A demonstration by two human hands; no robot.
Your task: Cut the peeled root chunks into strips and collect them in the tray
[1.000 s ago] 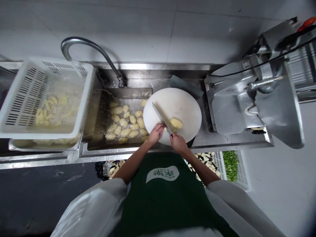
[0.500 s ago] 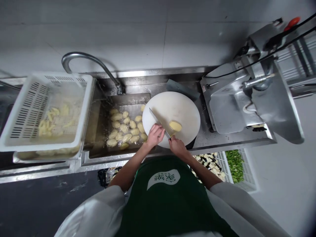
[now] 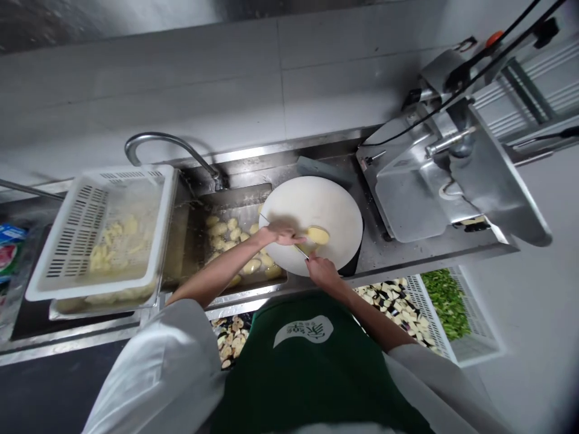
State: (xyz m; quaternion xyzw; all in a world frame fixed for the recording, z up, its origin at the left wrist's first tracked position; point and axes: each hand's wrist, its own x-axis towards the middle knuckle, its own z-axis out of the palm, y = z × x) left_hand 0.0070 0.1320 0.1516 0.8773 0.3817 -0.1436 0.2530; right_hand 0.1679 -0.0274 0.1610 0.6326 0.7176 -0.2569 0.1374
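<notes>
My right hand (image 3: 322, 271) is wrapped round the handle of a kitchen knife (image 3: 302, 252) at the near edge of a round white cutting board (image 3: 335, 199). The blade slants away to the left, partly hidden under my left hand (image 3: 284, 234). My left hand reaches across above it with fingers stretched out, slightly blurred, close to a peeled, cut potato (image 3: 318, 235). The potato lies on the board with its pale flat face showing. Whether my left fingertips touch the potato I cannot tell.
Left of the board, peeled potatoes (image 3: 218, 229) lie in water in a sink (image 3: 181, 265) under a curved faucet (image 3: 165, 137). A white basket (image 3: 40, 283) holds potato pieces. A metal slicer (image 3: 411, 199) stands right. Below are cut eggplant (image 3: 398, 304) and chopped greens (image 3: 446, 301).
My left hand has left the near side of the blade and reached over it toward the cut potato. My right hand stays on the knife. The camera view has tilted and shifted.
</notes>
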